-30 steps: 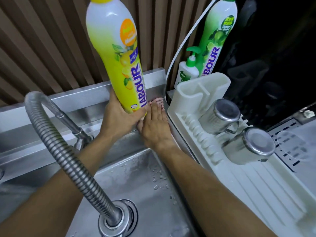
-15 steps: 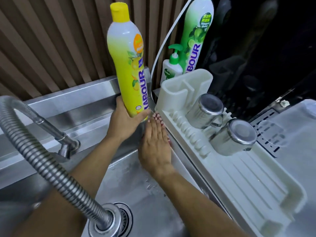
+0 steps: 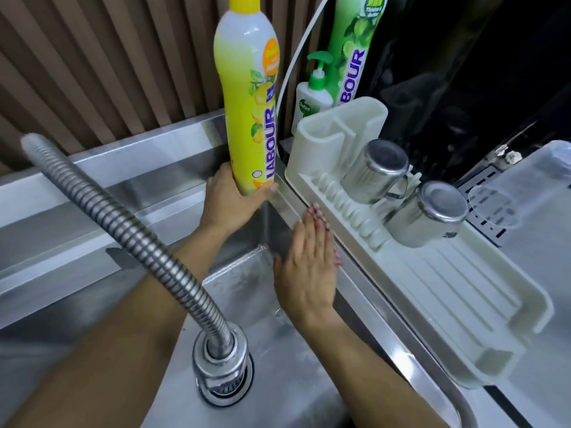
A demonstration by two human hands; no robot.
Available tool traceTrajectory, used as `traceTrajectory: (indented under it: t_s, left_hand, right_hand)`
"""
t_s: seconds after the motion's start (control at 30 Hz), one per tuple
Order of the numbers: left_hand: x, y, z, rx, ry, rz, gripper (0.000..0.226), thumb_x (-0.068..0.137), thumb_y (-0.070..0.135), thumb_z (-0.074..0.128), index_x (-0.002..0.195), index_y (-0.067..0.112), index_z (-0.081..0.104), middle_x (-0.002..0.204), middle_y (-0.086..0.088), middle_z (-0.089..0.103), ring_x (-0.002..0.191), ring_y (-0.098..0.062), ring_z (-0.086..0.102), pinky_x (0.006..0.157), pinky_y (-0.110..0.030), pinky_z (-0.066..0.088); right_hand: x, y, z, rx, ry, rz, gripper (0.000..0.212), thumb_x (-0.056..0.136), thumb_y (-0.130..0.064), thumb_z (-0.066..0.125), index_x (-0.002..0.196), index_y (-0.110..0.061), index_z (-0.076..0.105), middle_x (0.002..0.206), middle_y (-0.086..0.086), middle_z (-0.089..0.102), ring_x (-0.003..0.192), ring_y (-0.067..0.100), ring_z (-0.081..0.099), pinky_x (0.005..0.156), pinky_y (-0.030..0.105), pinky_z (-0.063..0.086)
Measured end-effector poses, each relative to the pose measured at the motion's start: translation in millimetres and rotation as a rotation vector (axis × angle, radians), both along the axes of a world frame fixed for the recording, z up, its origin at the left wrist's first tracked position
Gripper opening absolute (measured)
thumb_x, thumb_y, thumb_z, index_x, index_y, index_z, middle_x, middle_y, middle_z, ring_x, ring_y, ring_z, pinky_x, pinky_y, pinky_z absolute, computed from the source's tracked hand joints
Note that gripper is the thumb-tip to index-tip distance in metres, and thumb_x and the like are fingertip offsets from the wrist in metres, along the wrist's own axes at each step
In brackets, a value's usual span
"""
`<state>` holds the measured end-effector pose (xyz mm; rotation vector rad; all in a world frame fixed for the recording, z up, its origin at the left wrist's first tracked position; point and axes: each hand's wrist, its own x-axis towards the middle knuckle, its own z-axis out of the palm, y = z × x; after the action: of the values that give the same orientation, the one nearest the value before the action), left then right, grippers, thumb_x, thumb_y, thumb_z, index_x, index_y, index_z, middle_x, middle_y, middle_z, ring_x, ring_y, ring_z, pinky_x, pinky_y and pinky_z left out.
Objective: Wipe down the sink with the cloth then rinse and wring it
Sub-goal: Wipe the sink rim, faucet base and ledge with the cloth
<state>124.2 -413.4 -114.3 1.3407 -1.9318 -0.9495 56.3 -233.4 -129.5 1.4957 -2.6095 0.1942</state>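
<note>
**A:** so the right hand [image 3: 309, 261] has slid back along the sink [image 3: 129, 193] edge since a second ago, bottle's sitting a bit higher too.

**B:** yep. Sink's lying wet, drain rack [image 3: 448, 291] sitting just right of it. Left hand [image 3: 228, 202] is gripping the yellow bottle [image 3: 247, 97] at its base, upright. Right one's lying flat, fingers straight, pressing the rim. Cloth? can't tell, nothing's showing under that palm.

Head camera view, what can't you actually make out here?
- Cloth: none visible; whether the flat right hand on the sink wall covers one cannot be told.
- Green bottle: top cut off by the upper edge.
- Drain: mostly hidden behind the faucet hose.
</note>
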Motion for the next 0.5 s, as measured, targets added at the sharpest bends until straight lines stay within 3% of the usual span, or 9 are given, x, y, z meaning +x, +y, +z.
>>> traceTrajectory:
  t_s: [0.07, 0.13, 0.23, 0.27, 0.33, 0.4, 0.5]
  left_hand:
    - [4.0, -0.3, -2.2, -0.031, -0.029, -0.022, 0.09, 0.053, 0.084, 0.078, 0.12, 0.026, 0.059, 0.116, 0.004, 0.07, 0.108, -0.019, 0.066, 0.092, -0.044, 0.056]
    - [13.9, 2.1, -3.4, -0.065, -0.063, -0.051, 0.087, 0.059, 0.085, 0.075, 0.124, 0.03, 0.059, 0.122, 0.008, 0.068, 0.115, -0.015, 0.063, 0.099, -0.041, 0.052]
    - [44.7, 10.7, -8.1, -0.229, -0.221, -0.086, 0.077, 0.084, 0.077, 0.054, 0.134, 0.019, 0.054, 0.135, -0.004, 0.06, 0.124, -0.028, 0.052, 0.105, -0.043, 0.043]
    - [56.8, 13.1, -10.9, -0.317, -0.296, -0.119, 0.072, 0.091, 0.069, 0.047, 0.136, 0.013, 0.052, 0.138, -0.01, 0.057, 0.126, -0.034, 0.05, 0.106, -0.046, 0.041]
    - [77.8, 14.2, -20.6, -0.464, -0.469, -0.215, 0.064, 0.097, 0.053, 0.039, 0.142, 0.007, 0.048, 0.148, -0.015, 0.049, 0.136, -0.039, 0.044, 0.111, -0.05, 0.036]
    - [91.0, 12.2, -31.0, -0.52, -0.594, -0.309, 0.063, 0.1, 0.043, 0.035, 0.151, 0.007, 0.041, 0.161, -0.015, 0.037, 0.15, -0.038, 0.029, 0.118, -0.052, 0.027]
    - [96.5, 9.3, -38.4, -0.531, -0.642, -0.339, 0.055, 0.106, 0.032, 0.035, 0.157, 0.01, 0.032, 0.166, -0.013, 0.028, 0.154, -0.037, 0.02, 0.122, -0.051, 0.019]
  right_hand:
    - [-6.4, -35.8, 0.1, 0.042, -0.024, 0.048, 0.074, 0.099, -0.022, 0.051, 0.158, 0.003, 0.015, 0.169, 0.023, 0.009, 0.158, 0.034, 0.01, 0.129, 0.048, 0.008]
    - [-15.1, -47.2, -0.3, 0.113, -0.01, 0.123, 0.076, 0.101, -0.028, 0.046, 0.159, 0.0, 0.008, 0.17, 0.021, 0.005, 0.159, 0.034, 0.005, 0.129, 0.047, 0.001]
    - [-22.6, -10.9, 5.5, 0.099, -0.003, 0.194, 0.067, 0.096, -0.026, 0.012, 0.16, -0.003, 0.018, 0.17, 0.021, 0.015, 0.158, 0.035, 0.012, 0.127, 0.046, 0.002]
    - [-24.2, 11.0, 5.7, 0.051, 0.004, 0.188, 0.066, 0.096, -0.023, 0.015, 0.158, -0.003, 0.027, 0.167, 0.021, 0.023, 0.156, 0.036, 0.019, 0.127, 0.046, 0.007]
    - [-25.1, 53.3, 2.0, -0.018, 0.035, 0.164, 0.06, 0.096, -0.018, 0.04, 0.154, -0.001, 0.039, 0.163, 0.02, 0.034, 0.153, 0.036, 0.03, 0.127, 0.046, 0.013]
    - [-25.4, 68.6, -1.7, -0.016, 0.02, 0.149, 0.068, 0.089, -0.01, 0.056, 0.154, -0.002, 0.039, 0.165, 0.018, 0.032, 0.154, 0.034, 0.028, 0.129, 0.045, 0.01]
    - [-27.6, 24.9, -0.9, -0.047, 0.025, 0.157, 0.068, 0.094, -0.021, 0.049, 0.157, -0.002, 0.034, 0.168, 0.017, 0.024, 0.157, 0.03, 0.022, 0.129, 0.043, 0.011]
